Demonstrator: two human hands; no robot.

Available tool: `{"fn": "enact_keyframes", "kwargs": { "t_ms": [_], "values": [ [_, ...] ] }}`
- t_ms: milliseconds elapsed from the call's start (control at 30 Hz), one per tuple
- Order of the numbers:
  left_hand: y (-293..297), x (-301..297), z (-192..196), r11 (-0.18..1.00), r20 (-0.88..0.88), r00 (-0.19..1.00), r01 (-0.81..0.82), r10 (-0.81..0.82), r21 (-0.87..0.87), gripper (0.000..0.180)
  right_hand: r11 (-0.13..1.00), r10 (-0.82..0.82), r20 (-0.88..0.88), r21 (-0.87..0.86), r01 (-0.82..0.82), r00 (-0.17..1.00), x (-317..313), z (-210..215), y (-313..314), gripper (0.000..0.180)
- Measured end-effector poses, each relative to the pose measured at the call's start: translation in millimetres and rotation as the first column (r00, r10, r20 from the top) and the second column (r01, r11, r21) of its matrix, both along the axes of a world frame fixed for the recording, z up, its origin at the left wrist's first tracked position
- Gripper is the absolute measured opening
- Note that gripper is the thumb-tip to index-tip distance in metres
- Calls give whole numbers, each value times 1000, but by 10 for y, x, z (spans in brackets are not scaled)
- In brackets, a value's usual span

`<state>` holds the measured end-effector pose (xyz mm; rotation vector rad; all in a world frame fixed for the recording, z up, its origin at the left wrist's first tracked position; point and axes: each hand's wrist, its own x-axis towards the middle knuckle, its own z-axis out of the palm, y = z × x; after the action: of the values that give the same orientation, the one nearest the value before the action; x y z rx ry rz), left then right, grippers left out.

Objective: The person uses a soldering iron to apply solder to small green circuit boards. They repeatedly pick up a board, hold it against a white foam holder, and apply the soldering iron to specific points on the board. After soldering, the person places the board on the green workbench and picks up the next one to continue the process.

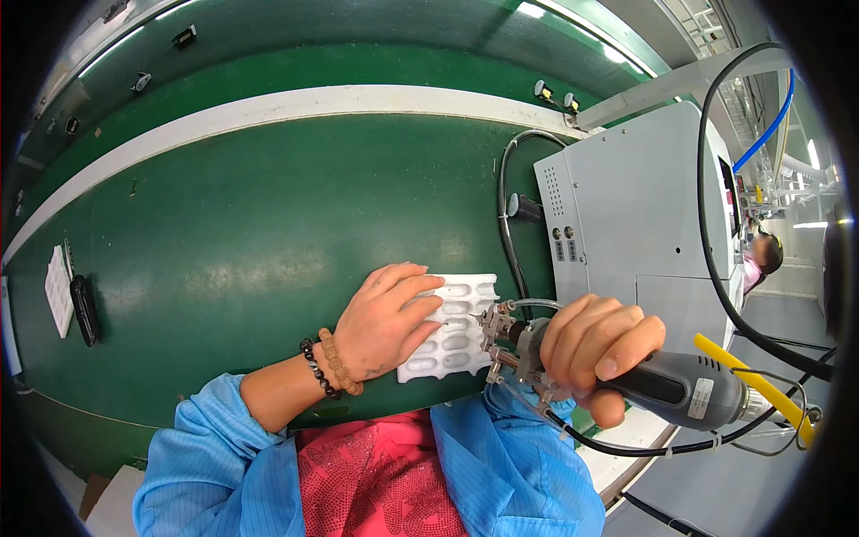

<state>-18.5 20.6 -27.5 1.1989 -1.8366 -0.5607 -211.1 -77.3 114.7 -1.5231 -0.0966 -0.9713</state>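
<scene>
My left hand (386, 322) lies flat on a white moulded tray (461, 336) with rows of oval pockets, pressing it onto the green bench (250, 233). A beaded bracelet sits on that wrist. My right hand (598, 347) grips a grey power screwdriver (680, 387) held sideways. Its metal tip (490, 324) points left and touches the tray's right edge. Thin hoses and a cable run from the tool's nose and rear.
A grey machine cabinet (626, 215) stands to the right, with black cables (506, 206) beside it. A small white tray (58, 291) and a black flat object (85, 309) lie at the far left. Another person (762, 255) is at the far right.
</scene>
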Motion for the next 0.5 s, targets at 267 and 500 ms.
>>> {"fn": "enact_keyframes", "kwargs": {
  "t_ms": [267, 500],
  "values": [
    [26, 37, -10, 1000, 13, 1000, -19, 19, 10, 31, 999, 32, 6, 11, -32, 999, 32, -47, -26, 39],
    [11, 10, -1, 1000, 6, 1000, -2, 1, 5, 31, 1000, 20, -8, 6, -20, 1000, 5, -1, -7, 38]
  ]
}}
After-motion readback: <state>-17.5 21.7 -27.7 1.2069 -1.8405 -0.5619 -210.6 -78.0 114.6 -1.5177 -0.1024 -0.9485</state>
